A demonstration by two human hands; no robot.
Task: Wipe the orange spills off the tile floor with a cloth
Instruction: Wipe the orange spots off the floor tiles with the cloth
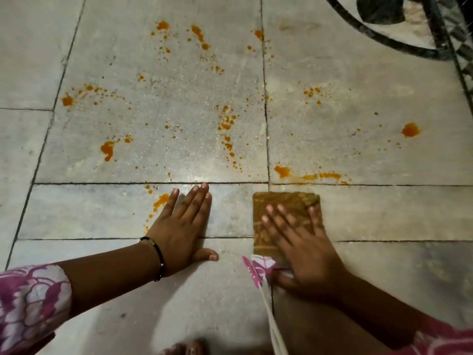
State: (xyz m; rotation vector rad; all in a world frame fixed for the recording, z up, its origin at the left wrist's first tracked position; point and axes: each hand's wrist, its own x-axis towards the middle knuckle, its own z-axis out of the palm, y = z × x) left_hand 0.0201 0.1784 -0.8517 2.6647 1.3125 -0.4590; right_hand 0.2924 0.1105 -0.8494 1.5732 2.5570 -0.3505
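Nearest you, bottom of frame: pink-and-white patterned sleeve (30,301) on the left arm, toes just visible at the bottom edge. Your left hand (183,221) lies flat on the pale grey tile floor (384,216), lower centre, fingers straight and together, holding nothing, apparently bracing; there's a thin black bracelet (160,257) on that wrist. Your right hand (302,242), lower right of centre, presses flat with spread fingers on the folded square brown-orange cloth (284,203); it isn't clenched around it, and the hand is motion-blurred. The cloth sits just below the grout line, close to the streaked orange smear (309,175) above it. Looks like early wiping: nearly all the scattered orange spill spots (225,121) remain across the big tile mid-frame, plus an orange blob (161,199) touching your left fingertips and a lone round orange drop (410,129) far right. Next move, as I read it: push the cloth up over that smear with firm downward pressure, then sweep left across the centre. Top right, a dark patterned floor border (450,44), not involved.
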